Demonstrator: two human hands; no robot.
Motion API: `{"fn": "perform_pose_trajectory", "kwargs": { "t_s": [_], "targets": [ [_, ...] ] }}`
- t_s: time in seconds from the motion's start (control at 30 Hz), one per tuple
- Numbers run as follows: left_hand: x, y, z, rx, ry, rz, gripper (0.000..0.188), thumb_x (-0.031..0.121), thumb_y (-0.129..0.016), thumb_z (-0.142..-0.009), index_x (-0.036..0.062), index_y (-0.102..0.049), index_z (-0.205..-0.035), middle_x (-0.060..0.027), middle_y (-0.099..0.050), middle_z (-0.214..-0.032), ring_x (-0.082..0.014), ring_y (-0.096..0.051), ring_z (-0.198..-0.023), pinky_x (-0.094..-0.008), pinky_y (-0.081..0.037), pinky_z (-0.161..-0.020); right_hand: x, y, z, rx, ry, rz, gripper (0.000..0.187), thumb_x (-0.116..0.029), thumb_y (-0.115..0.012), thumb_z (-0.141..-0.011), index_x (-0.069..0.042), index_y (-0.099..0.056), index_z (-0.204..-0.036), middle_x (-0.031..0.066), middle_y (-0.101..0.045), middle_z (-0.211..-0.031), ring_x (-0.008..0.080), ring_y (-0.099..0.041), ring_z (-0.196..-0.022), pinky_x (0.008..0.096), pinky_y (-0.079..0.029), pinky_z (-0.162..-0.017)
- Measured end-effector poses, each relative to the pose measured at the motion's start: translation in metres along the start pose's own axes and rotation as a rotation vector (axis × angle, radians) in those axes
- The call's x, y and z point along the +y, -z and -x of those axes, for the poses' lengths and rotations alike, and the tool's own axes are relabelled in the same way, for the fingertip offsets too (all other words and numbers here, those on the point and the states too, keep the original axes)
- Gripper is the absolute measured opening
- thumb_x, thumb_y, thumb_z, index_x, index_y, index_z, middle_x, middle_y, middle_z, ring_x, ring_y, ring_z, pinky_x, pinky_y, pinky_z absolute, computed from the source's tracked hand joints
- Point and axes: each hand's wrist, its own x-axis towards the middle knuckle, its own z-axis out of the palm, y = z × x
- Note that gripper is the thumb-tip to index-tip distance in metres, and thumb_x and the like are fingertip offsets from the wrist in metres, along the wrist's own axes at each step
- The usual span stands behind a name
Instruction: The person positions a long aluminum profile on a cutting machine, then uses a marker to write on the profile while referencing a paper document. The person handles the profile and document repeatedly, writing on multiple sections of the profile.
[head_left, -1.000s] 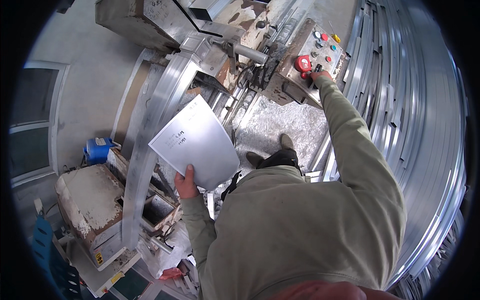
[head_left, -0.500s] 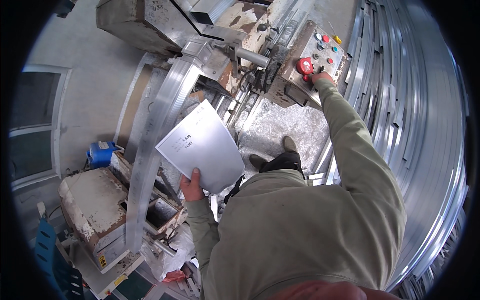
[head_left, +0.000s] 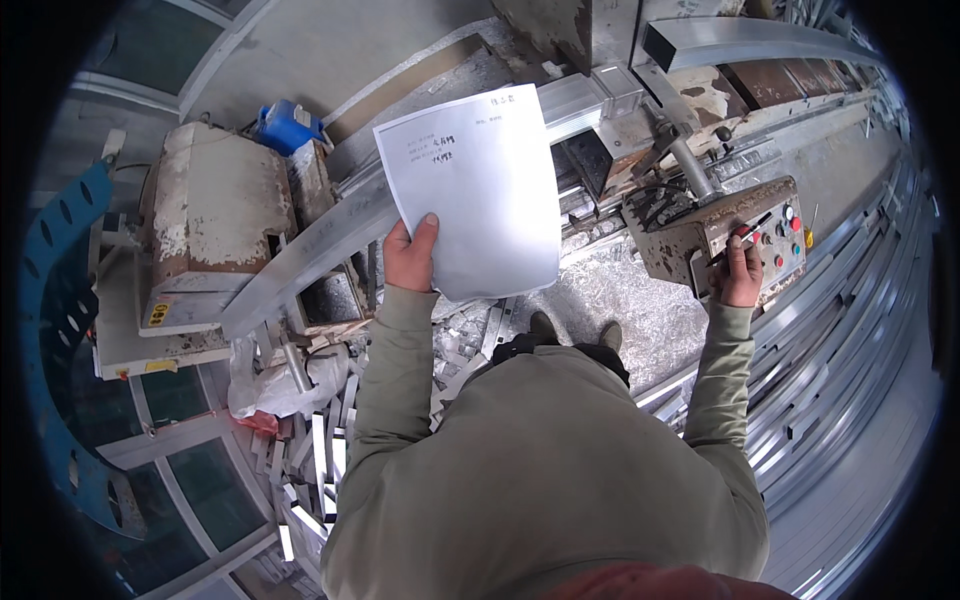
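Observation:
My left hand [head_left: 411, 254] grips the lower left edge of a white sheet of paper [head_left: 490, 215], thumb on top. The sheet carries some printed and handwritten lines near its upper part. On the right, my right hand [head_left: 739, 274] pinches a dark pen [head_left: 757, 228], which points up and to the right. That hand is over the near-left part of a worn control box [head_left: 716, 222] with several coloured buttons. Whether the hand touches the box I cannot tell. Behind the paper, a long silver aluminium profile [head_left: 315, 245] slants across the machine.
A rusty, paint-chipped machine housing [head_left: 217, 205] stands at left, with a blue jug [head_left: 289, 127] behind it. Metal offcuts [head_left: 325, 450] litter the floor at lower left. Long aluminium profiles [head_left: 850, 340] are stacked on the right. A blue perforated metal part [head_left: 60, 350] curves along the far left.
The view has swung toward the left. My right hand has drawn back from the control box's switches, and a pen now shows in it. The paper has turned more upright in my left hand.

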Motion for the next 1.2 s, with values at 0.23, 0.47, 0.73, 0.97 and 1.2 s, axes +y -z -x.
{"fn": "perform_pose_trajectory", "kwargs": {
  "t_s": [0.23, 0.47, 0.73, 0.97, 1.2],
  "targets": [
    [-0.067, 0.041, -0.045, 0.174, 0.141, -0.093, 0.045, 0.022, -0.071, -0.097, -0.0111, -0.065, -0.126, -0.018, -0.075, -0.115, -0.0234, -0.073, -0.095, -0.0358, -0.058, -0.085, -0.024, -0.196, 0.041, -0.729, 0.089, -0.105, 0.014, -0.008, -0.066, -0.103, -0.005, -0.053, -0.1, 0.0039, -0.056, -0.073, 0.0129, -0.051, -0.055, 0.0378, -0.056, -0.065],
    [-0.09, 0.046, -0.036, 0.18, 0.16, -0.116, 0.042, 0.025, -0.071, -0.094, -0.0097, -0.072, -0.117, -0.0165, -0.077, -0.107, -0.0227, -0.073, -0.092, -0.0369, -0.057, -0.084, 0.03, -0.346, 0.028, -1.073, 0.012, 0.154, 0.014, -0.011, -0.066, -0.102, 0.0, -0.065, -0.109, 0.0067, -0.07, -0.09, 0.0132, -0.067, -0.078, 0.0284, -0.054, -0.073],
    [-0.083, 0.055, -0.027, 0.202, 0.255, 0.017, 0.041, 0.028, -0.068, -0.095, -0.0082, -0.074, -0.115, -0.0148, -0.077, -0.104, -0.0216, -0.072, -0.092, -0.0371, -0.055, -0.084, 0.095, -0.407, 0.021, -1.188, 0.074, 0.31, 0.012, -0.01, -0.068, -0.098, 0.001, -0.068, -0.105, 0.0054, -0.069, -0.088, 0.012, -0.063, -0.077, 0.0279, -0.053, -0.072],
    [-0.092, 0.065, -0.031, 0.195, 0.227, 0.118, 0.044, 0.032, -0.068, -0.099, -0.0085, -0.073, -0.115, -0.0136, -0.077, -0.104, -0.0197, -0.071, -0.091, -0.0358, -0.055, -0.083, 0.109, -0.414, 0.009, -1.136, 0.068, 0.365, 0.01, -0.011, -0.068, -0.099, -0.001, -0.067, -0.103, 0.0045, -0.066, -0.084, 0.0111, -0.059, -0.072, 0.0284, -0.049, -0.065],
    [-0.095, 0.067, -0.033, 0.197, 0.175, 0.078, 0.043, 0.032, -0.067, -0.1, -0.0081, -0.074, -0.114, -0.0116, -0.077, -0.098, -0.0164, -0.068, -0.086, -0.0344, -0.054, -0.079, 0.109, -0.42, 0.02, -1.161, 0.185, 0.427, 0.011, -0.009, -0.073, -0.097, -0.001, -0.07, -0.104, -0.0008, -0.066, -0.088, 0.0077, -0.057, -0.079, 0.0252, -0.048, -0.073]
  ]
}}
